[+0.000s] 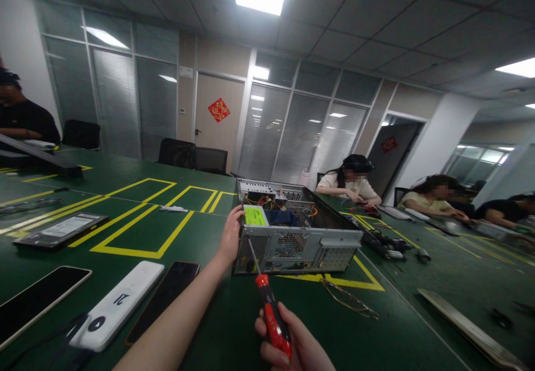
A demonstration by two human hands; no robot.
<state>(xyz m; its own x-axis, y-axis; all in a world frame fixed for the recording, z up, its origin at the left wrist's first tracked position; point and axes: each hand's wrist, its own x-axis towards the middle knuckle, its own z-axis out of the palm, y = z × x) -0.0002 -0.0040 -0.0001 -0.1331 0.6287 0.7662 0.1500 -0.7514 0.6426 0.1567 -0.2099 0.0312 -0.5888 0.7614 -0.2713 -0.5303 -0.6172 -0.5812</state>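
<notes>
Seemingly, from the head view, the work is at the rear panel of the computer case [292, 245], which lies on its side with its open side up, at the middle of the frame on the green table [388, 337]. The right hand [295, 346], at bottom centre, has its fingers wrapped tight around the red handle of the screwdriver [272, 314]. The shaft runs up and left, with its tip at the panel's left edge, just below the left hand [231, 237]. That hand's fingers curl over the case's upper left corner and clamp it. To do this well, I judge the shaft should sit square to the screw head and be pressed firmly, while the left hand braces the case against sliding. Whether the tip is seated in a screw is too small to tell.
</notes>
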